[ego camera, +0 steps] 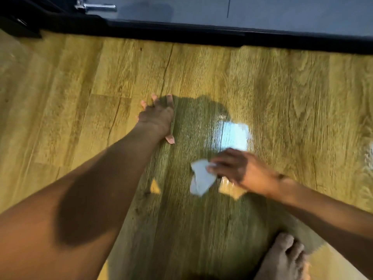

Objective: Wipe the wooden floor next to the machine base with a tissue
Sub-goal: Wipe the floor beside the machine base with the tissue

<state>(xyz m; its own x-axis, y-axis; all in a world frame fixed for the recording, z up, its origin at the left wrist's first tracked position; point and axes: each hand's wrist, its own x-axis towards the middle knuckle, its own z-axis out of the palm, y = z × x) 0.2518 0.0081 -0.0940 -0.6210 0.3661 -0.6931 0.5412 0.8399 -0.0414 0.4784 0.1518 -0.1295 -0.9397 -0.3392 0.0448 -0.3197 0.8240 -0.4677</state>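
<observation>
Head view, motion-blurred throughout. Wooden floor [282, 87] fills most of the frame — yellow-brown planks with strong grain, seams running roughly away from the viewer, glossy enough to throw back a pale rectangular glare patch near centre. Machine base [201, 36] spans the far edge: a black, matte strip under a smooth grey panel; a chrome handle [96, 7] shows at upper left. No writing or label legible anywhere (blur would hide small print).

Left hand [158, 118], arm bare, is planted palm-down on the floor, fingers spread flat and pointing toward the base — holding nothing.

Right hand [236, 168] reaches in from the right, fingers pinched closed on the tissue [200, 178]. Tissue is white, soft, crumpled into an irregular wad; its long axis runs roughly toward and away from the viewer, the free end hanging nearer the viewer. It sits centre-frame, inside the dark shadow, just below the glare; whether it touches the floor I cannot tell.

Bare foot [284, 259] at the lower right edge, toes on the planks.
</observation>
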